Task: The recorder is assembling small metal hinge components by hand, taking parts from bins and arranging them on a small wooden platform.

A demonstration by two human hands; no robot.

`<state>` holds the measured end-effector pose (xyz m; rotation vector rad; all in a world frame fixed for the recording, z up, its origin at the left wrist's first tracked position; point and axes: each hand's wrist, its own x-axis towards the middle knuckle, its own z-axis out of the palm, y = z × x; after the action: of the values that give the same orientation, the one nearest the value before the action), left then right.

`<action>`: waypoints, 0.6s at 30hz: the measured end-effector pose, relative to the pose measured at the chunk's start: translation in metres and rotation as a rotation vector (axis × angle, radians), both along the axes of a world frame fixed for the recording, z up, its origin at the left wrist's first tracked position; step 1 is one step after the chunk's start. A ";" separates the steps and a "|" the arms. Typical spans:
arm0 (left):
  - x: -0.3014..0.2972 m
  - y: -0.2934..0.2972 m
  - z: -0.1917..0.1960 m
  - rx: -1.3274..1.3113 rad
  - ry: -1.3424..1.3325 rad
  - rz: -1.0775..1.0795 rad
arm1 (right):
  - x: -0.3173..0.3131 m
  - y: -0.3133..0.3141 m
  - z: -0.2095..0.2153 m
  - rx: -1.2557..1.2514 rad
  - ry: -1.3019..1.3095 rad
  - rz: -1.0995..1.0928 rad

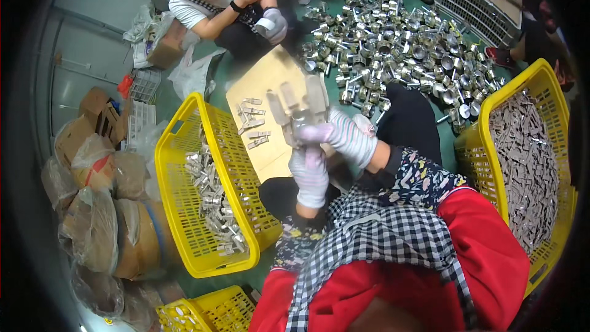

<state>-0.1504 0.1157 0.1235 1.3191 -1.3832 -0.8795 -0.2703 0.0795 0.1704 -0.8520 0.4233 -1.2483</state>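
My left hand (309, 172) and my right hand (351, 138), both in striped white-and-pink gloves with greyish fingers, meet above a tan board (268, 158). Their fingers are closed around a small shiny metal piece (300, 118). Blur and the fingers hide its exact shape. On the board, left of my hands, lie several slim metal hinge-like parts (251, 124). Close by on the left, a yellow basket (167, 175) holds a heap of similar silvery parts (212, 193).
Cup-shaped metal parts with stems (405, 49) are piled on the green floor ahead. A second yellow basket (485, 141) of metal parts (522, 154) stands at right. A co-worker (209, 3) sits at far left. Cartons (138, 237) and plastic bags line the left side.
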 end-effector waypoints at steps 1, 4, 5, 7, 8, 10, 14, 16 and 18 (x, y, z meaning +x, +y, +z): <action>0.001 0.003 0.004 -0.007 0.002 -0.003 | -0.005 -0.004 -0.007 -0.007 0.002 -0.003; 0.005 0.004 0.001 0.451 1.284 -0.629 | -0.007 -0.014 -0.021 0.176 -0.412 0.459; 0.014 0.005 0.003 0.435 1.287 -0.632 | -0.006 -0.010 -0.019 0.168 -0.403 0.467; 0.030 0.003 0.018 0.190 0.219 -0.491 | -0.010 -0.001 -0.005 0.046 -0.093 0.236; 0.033 0.003 0.019 0.153 0.325 -0.379 | -0.009 -0.003 -0.016 -0.083 -0.012 0.102; 0.048 0.002 0.027 0.161 0.290 -0.199 | -0.014 -0.002 -0.011 -0.135 0.056 0.063; 0.009 0.004 0.057 -0.155 0.478 -0.297 | -0.001 0.006 -0.011 -0.468 0.409 -0.165; 0.002 0.003 0.063 -0.203 0.561 -0.355 | 0.006 0.016 -0.010 -0.467 0.320 -0.190; -0.002 0.008 0.068 -0.198 0.634 -0.353 | 0.000 0.020 -0.011 -0.760 0.628 -0.284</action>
<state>-0.1529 0.1242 0.1920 0.5677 -1.1603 -1.2295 -0.2703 0.0997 0.1592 -1.9086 0.5884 -1.4023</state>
